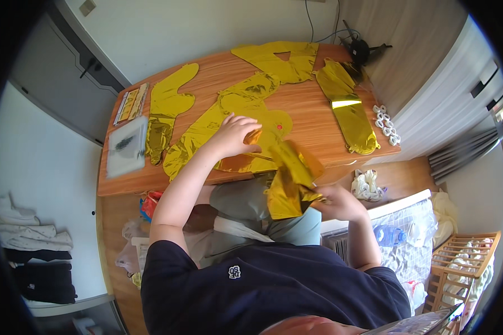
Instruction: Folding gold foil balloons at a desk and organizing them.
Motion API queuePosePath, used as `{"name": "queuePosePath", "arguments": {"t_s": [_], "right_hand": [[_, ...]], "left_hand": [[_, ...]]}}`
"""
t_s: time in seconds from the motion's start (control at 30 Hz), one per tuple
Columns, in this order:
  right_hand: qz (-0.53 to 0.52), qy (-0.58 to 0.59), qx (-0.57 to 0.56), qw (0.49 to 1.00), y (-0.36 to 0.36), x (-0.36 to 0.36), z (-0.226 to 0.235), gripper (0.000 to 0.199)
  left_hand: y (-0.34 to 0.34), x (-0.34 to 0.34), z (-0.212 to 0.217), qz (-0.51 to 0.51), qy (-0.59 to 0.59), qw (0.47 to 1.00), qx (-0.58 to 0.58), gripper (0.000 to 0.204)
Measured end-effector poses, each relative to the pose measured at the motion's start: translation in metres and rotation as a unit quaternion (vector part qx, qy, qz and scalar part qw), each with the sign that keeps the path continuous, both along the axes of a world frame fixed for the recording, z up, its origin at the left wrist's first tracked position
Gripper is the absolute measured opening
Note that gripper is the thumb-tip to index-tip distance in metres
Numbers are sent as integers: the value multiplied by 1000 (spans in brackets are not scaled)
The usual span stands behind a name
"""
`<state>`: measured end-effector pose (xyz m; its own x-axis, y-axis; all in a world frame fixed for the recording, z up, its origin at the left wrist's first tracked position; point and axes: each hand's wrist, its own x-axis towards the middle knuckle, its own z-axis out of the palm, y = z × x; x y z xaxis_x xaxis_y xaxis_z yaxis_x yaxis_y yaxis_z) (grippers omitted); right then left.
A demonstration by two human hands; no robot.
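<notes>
My right hand [341,202] grips the crumpled lower edge of a gold foil balloon [289,192], flat and uninflated, held over my lap at the table's front edge. Over the table, my left hand [237,134] has its fingers curled round a small bit of orange-gold foil [254,136]; whether it is part of the same balloon I cannot tell. Beneath the left hand a large flat gold foil balloon [201,140] lies spread out, with a small red dot [279,127] on it.
More flat foil balloons lie at the table's left [170,100], back [296,58] and right [349,109]. White rings [387,124] cluster at the right edge. A clear plastic bag [127,148] and printed card [131,105] lie left; a black device [360,51] stands at the back right.
</notes>
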<state>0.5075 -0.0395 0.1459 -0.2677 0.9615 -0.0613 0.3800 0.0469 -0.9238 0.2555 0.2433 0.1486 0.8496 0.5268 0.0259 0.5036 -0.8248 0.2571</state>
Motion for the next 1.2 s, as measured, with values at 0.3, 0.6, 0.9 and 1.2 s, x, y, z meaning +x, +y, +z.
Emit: {"name": "queuePosePath", "arguments": {"t_s": [0.3, 0.6, 0.9, 1.2], "right_hand": [[9, -139, 211, 968, 38, -30, -18, 11], [-6, -300, 174, 938, 54, -46, -31, 13], [2, -285, 141, 948, 59, -45, -16, 8], [-29, -280, 176, 943, 50, -48, 3, 10]], "left_hand": [[8, -10, -20, -53, -73, 994, -60, 31], [3, -49, -23, -56, -379, 875, -295, 39], [14, -137, -9, -131, -165, 936, -282, 24], [70, -119, -14, -97, -217, 925, -295, 21]]}}
